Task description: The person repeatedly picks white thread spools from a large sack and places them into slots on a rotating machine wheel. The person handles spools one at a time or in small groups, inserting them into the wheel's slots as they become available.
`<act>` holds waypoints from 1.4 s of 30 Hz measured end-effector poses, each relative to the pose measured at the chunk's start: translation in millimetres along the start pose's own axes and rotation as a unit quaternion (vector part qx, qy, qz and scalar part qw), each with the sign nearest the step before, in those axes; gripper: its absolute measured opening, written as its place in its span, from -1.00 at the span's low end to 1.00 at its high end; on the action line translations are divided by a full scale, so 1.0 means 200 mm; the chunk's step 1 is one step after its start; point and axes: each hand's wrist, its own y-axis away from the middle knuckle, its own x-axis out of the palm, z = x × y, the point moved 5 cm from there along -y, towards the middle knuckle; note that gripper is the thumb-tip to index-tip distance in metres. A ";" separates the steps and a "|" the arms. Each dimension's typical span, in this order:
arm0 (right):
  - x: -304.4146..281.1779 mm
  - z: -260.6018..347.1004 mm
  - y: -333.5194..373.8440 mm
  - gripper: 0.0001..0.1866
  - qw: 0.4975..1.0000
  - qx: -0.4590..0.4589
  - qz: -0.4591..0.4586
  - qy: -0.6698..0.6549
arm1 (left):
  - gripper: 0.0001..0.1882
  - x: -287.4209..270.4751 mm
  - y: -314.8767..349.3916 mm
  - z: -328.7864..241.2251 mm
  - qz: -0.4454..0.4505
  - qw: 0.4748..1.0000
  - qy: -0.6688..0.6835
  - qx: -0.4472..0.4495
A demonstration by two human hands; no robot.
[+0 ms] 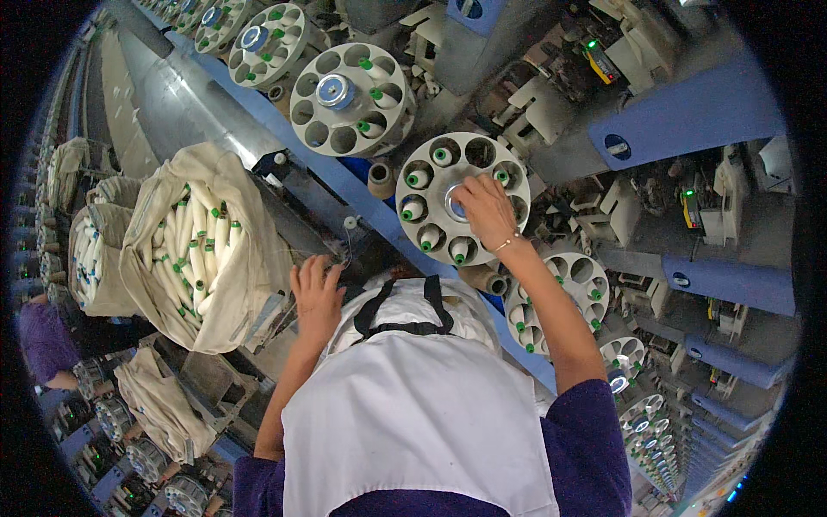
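My right hand (488, 212) is over the center of a round white bobbin magazine (457, 142), its fingers drawn together at the blue and silver hub (454, 203). What those fingers hold, if anything, is too small to make out. Around the hub, several pockets contain white yarn bobbins with green tips, such as one bobbin (413, 209) on the left side; the pocket at the top right looks dark inside. My left hand (317, 297) is low in front of me, fingers bent and apart, between the cart and my white apron (413, 414). I see nothing in its grasp.
To the left, a cloth sack (142, 233) is full of green-tipped bobbins; a smaller sack (108, 293) has blue-tipped ones. More round magazines (323, 142) line the blue machine rail (366, 202). Winding units stand at right. Another person's purple sleeve (47, 332) shows far left.
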 end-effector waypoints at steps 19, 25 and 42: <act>0.12 0.56 -0.49 -0.85 0.926 -0.045 -0.075 -0.367 | -0.47 -0.21 1.98 0.92 -0.196 0.537 -0.166 -0.803; 0.25 1.12 -0.81 -0.86 0.910 -0.140 0.014 -0.391 | -0.48 -0.44 1.28 1.30 -0.276 0.835 -0.122 -0.461; 0.78 1.91 -1.23 -0.82 0.891 -0.197 0.284 -0.293 | -0.66 -0.22 0.72 2.39 0.453 0.776 -0.377 0.227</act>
